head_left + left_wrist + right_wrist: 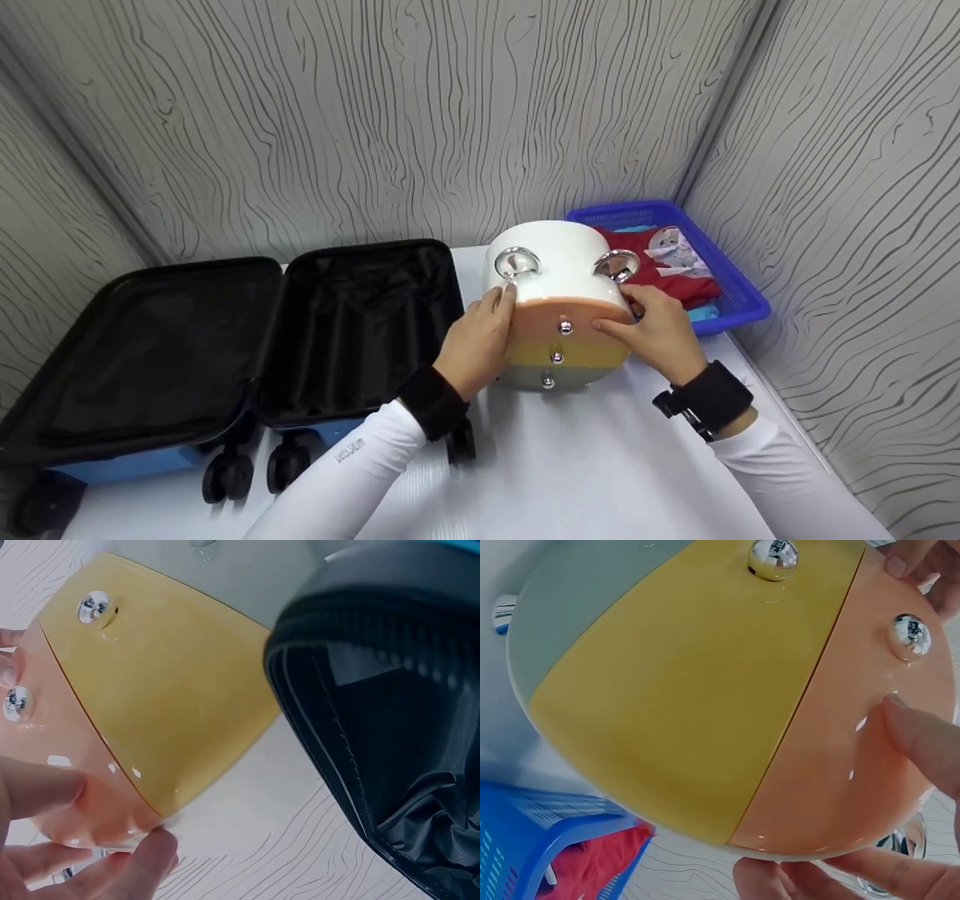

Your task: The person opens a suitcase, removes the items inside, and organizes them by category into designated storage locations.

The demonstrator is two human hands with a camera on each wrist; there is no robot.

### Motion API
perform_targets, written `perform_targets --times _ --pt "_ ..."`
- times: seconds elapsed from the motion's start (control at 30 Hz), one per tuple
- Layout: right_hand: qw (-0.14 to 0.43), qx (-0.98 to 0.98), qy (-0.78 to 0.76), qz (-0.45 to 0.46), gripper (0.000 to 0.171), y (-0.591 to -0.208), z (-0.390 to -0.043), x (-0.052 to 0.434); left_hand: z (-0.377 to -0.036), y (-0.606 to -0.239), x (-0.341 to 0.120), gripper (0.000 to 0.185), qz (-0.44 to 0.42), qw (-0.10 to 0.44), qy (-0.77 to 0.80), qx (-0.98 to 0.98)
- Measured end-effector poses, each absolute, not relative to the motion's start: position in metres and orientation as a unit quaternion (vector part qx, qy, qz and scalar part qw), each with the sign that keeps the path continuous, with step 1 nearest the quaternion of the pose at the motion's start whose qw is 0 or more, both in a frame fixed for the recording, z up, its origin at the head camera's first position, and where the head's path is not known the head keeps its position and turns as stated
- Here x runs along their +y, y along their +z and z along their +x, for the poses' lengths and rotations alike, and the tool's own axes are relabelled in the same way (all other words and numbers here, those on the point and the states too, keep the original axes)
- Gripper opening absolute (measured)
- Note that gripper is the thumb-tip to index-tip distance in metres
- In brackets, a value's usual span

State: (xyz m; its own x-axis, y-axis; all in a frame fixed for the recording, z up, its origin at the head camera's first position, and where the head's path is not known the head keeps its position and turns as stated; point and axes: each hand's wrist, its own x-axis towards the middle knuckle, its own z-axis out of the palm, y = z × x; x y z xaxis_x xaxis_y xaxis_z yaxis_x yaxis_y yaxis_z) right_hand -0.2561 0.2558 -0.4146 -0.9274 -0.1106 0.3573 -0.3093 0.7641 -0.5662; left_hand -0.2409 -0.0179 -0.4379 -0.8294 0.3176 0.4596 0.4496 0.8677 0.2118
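A rounded white drawer box [551, 255] with orange, yellow and grey-green drawer fronts stands on the white table in the head view. Each drawer front has a silver knob, and two chrome rings stick out of the top like ears. My left hand [478, 341] grips its left side near the orange drawer [56, 735]. On the right side my right hand [661, 330] holds it, the thumb on the orange front and the other fingers around the edge, as the right wrist view shows. All three drawers look closed. The back of the box is hidden.
To the left lies an open suitcase [274, 360] with black lining and blue shell, its wheels toward me. A blue plastic basket [739, 296] with red and light-blue folded cloth [686, 285] stands behind and right of the box. Patterned panels [390, 127] enclose the table.
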Motion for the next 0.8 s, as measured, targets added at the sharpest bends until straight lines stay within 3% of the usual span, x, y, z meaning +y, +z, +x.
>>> perform_targets --times 0.33,0.8 --pt "0.147 -0.925 0.324 0.131 0.067 -0.418 -0.296 0.251 -0.264 -0.436 -0.018 0.06 -0.184 0.208 -0.142 -0.95" --pt "0.114 -0.923 0.343 0.131 0.071 -0.424 -0.348 0.244 -0.298 -0.432 -0.017 0.052 -0.159 0.219 -0.169 -0.948"
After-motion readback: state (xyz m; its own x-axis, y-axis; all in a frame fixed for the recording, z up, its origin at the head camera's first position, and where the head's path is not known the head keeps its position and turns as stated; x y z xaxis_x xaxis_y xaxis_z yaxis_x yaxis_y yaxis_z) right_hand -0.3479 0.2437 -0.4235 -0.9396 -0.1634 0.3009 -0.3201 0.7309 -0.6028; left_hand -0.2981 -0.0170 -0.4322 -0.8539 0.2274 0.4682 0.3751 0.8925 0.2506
